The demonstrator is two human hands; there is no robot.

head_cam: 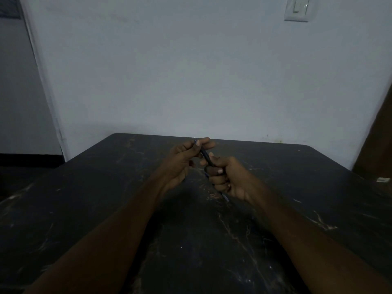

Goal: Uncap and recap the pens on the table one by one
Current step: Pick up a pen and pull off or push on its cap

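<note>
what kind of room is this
Probably a plain room in a home, dimly lit: a bare painted wall with a light switch, and a worn dark table pushed against it.
</note>
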